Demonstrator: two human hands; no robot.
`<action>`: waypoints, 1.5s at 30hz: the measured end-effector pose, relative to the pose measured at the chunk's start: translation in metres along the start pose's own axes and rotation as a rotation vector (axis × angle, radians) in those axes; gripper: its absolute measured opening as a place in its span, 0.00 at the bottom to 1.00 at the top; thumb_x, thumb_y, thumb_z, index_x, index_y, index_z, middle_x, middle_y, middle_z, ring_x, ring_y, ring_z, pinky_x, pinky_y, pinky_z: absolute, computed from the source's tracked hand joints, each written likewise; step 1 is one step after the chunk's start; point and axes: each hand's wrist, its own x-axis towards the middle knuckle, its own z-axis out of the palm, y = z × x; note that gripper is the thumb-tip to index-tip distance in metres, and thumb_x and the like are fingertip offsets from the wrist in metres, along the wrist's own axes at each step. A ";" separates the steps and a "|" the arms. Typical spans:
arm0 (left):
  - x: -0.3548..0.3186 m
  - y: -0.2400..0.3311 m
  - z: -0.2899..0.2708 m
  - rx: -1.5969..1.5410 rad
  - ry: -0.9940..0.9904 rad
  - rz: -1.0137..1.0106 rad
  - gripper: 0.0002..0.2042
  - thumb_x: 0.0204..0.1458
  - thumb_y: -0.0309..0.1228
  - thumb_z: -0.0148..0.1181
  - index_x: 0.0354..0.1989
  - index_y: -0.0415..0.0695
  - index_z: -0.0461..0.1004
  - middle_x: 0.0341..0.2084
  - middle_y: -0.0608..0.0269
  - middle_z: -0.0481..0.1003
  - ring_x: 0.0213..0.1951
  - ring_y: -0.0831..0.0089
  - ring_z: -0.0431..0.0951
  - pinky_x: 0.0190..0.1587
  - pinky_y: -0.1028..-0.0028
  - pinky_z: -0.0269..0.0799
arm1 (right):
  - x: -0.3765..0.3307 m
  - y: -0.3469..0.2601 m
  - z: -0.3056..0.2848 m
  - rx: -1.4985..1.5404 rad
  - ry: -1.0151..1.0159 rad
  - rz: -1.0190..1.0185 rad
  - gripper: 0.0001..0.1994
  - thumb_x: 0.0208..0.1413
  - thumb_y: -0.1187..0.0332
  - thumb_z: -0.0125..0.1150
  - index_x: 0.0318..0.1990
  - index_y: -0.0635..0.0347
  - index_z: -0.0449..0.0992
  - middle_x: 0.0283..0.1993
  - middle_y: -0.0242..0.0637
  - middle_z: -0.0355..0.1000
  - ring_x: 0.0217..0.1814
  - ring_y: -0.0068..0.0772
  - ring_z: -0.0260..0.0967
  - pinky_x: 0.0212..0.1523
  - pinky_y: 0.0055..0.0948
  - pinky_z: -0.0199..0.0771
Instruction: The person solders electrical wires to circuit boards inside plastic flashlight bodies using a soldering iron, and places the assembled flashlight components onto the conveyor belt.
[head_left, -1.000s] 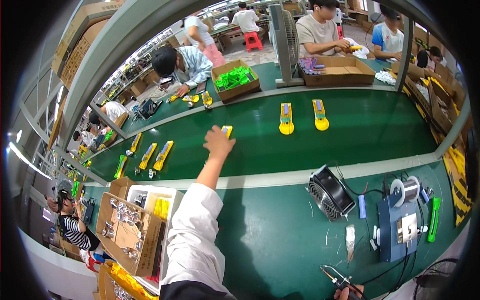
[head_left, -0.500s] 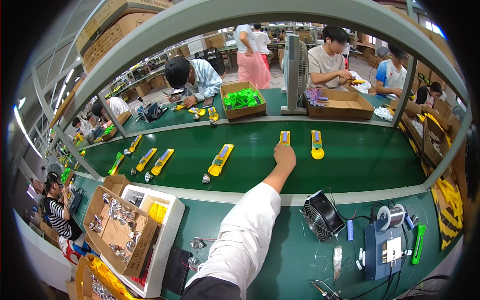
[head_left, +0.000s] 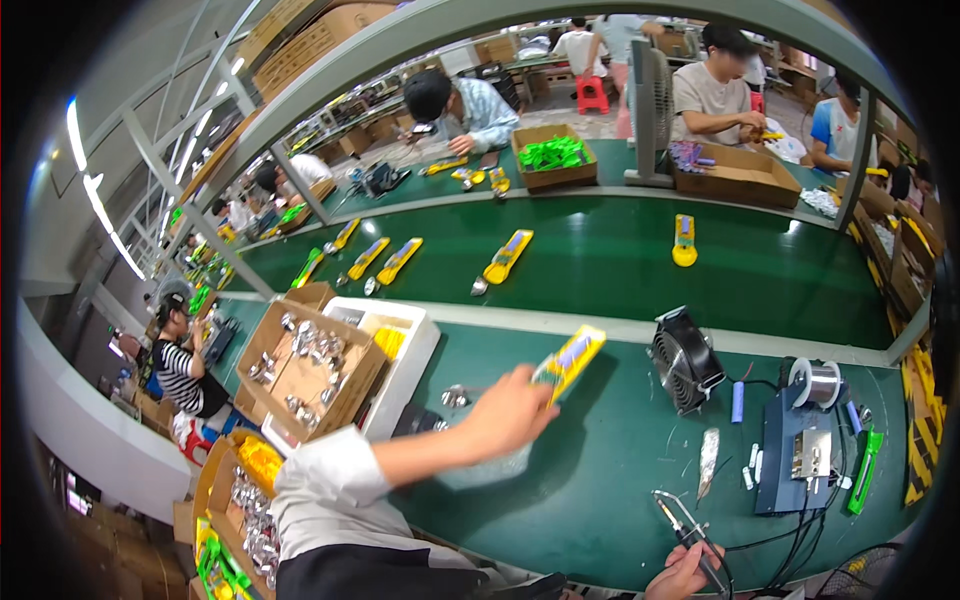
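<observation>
My left hand [head_left: 505,415] is closed on the near end of a yellow flashlight shell [head_left: 575,358], lifted over the green workbench. A purple battery and a small green circuit board sit inside the shell. At the lower edge, my right hand [head_left: 688,577] grips the dark handle of a soldering iron [head_left: 681,530], whose thin metal tip points up and left. Near my left hand a silver reflector [head_left: 455,396] lies on the bench. Another yellow shell [head_left: 684,240] rests on the green conveyor belt beyond, with several more farther left.
A black fan [head_left: 685,360], a loose purple battery [head_left: 738,402], a blue soldering station [head_left: 783,445], a solder spool [head_left: 815,383] and a green shell [head_left: 865,472] stand or lie on the right. A cardboard box [head_left: 262,402] of reflectors is at left. A metal rail [head_left: 570,325] divides bench and belt.
My left hand has taken the yellow shell off the belt and drawn it back over the bench. My right hand has come into view, holding the soldering iron. The view has tilted and shifted.
</observation>
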 end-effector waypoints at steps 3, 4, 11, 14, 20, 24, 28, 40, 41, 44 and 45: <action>-0.085 0.023 0.013 -0.098 -0.075 -0.114 0.11 0.45 0.34 0.53 0.31 0.39 0.68 0.41 0.40 0.61 0.38 0.50 0.66 0.40 0.63 0.65 | 0.000 -0.006 0.002 0.048 -0.044 0.063 0.04 0.52 0.72 0.43 0.32 0.63 0.58 0.26 0.33 0.56 0.19 0.19 0.53 0.16 0.15 0.52; -0.105 0.027 0.026 -0.098 -0.002 -0.101 0.11 0.44 0.34 0.53 0.30 0.38 0.68 0.42 0.40 0.60 0.39 0.50 0.66 0.40 0.64 0.65 | 0.000 -0.008 0.002 0.096 -0.016 0.104 0.05 0.51 0.71 0.44 0.32 0.63 0.58 0.26 0.33 0.56 0.19 0.19 0.53 0.16 0.15 0.52; -0.161 0.029 0.063 -0.294 0.128 -0.152 0.13 0.43 0.34 0.56 0.33 0.39 0.66 0.44 0.45 0.61 0.42 0.52 0.64 0.43 0.65 0.63 | -0.003 -0.010 0.006 0.131 -0.001 0.066 0.06 0.51 0.72 0.46 0.34 0.63 0.59 0.26 0.33 0.58 0.20 0.19 0.53 0.19 0.15 0.52; -0.160 -0.007 0.044 -0.477 0.269 -0.154 0.12 0.42 0.32 0.56 0.34 0.39 0.66 0.35 0.52 0.67 0.39 0.59 0.67 0.41 0.68 0.63 | -0.001 -0.008 0.000 0.129 0.015 0.060 0.06 0.51 0.72 0.46 0.35 0.64 0.60 0.27 0.34 0.60 0.21 0.18 0.54 0.19 0.14 0.52; -0.100 -0.096 0.005 -0.168 0.512 -0.148 0.05 0.41 0.26 0.54 0.28 0.42 0.70 0.27 0.60 0.69 0.33 0.64 0.67 0.38 0.70 0.63 | 0.001 -0.002 -0.005 0.192 0.082 0.029 0.07 0.51 0.72 0.46 0.35 0.64 0.60 0.28 0.34 0.62 0.21 0.16 0.55 0.19 0.13 0.51; -0.044 -0.130 0.009 -0.053 0.275 0.038 0.08 0.39 0.31 0.57 0.30 0.44 0.71 0.28 0.60 0.69 0.38 0.64 0.66 0.40 0.69 0.61 | -0.003 -0.005 0.001 0.167 0.105 -0.001 0.06 0.51 0.72 0.46 0.35 0.63 0.60 0.25 0.31 0.59 0.21 0.16 0.55 0.18 0.13 0.51; -0.023 -0.161 0.021 -0.088 0.062 0.030 0.08 0.39 0.32 0.58 0.29 0.44 0.72 0.26 0.60 0.70 0.35 0.64 0.67 0.39 0.69 0.62 | -0.004 -0.005 0.002 0.173 0.112 -0.003 0.05 0.51 0.72 0.47 0.34 0.63 0.61 0.24 0.31 0.58 0.21 0.17 0.55 0.18 0.13 0.51; -0.053 -0.130 0.018 -0.747 0.205 -0.017 0.04 0.43 0.25 0.54 0.25 0.37 0.67 0.21 0.66 0.68 0.28 0.81 0.68 0.32 0.80 0.64 | -0.004 -0.006 0.005 0.095 0.083 0.042 0.06 0.49 0.72 0.49 0.33 0.59 0.61 0.23 0.28 0.58 0.20 0.15 0.56 0.17 0.11 0.51; -0.067 -0.114 0.017 -0.784 0.216 -0.086 0.04 0.42 0.24 0.54 0.24 0.37 0.67 0.20 0.67 0.68 0.27 0.82 0.67 0.31 0.81 0.63 | -0.004 -0.007 0.003 0.068 0.120 0.034 0.06 0.49 0.72 0.49 0.33 0.59 0.61 0.23 0.28 0.58 0.20 0.15 0.56 0.17 0.11 0.51; -0.122 -0.071 0.024 -0.794 0.302 -0.199 0.04 0.40 0.22 0.55 0.22 0.38 0.67 0.20 0.67 0.68 0.25 0.82 0.66 0.27 0.82 0.61 | -0.006 -0.009 0.005 0.059 0.080 0.036 0.05 0.49 0.73 0.50 0.33 0.59 0.61 0.22 0.28 0.59 0.18 0.14 0.56 0.16 0.11 0.52; -0.138 -0.057 0.033 -0.837 0.335 -0.238 0.04 0.40 0.21 0.55 0.22 0.38 0.67 0.20 0.67 0.68 0.24 0.82 0.66 0.26 0.82 0.61 | -0.007 -0.009 0.004 0.047 0.016 0.003 0.05 0.49 0.73 0.50 0.32 0.60 0.61 0.22 0.29 0.59 0.18 0.14 0.56 0.16 0.11 0.52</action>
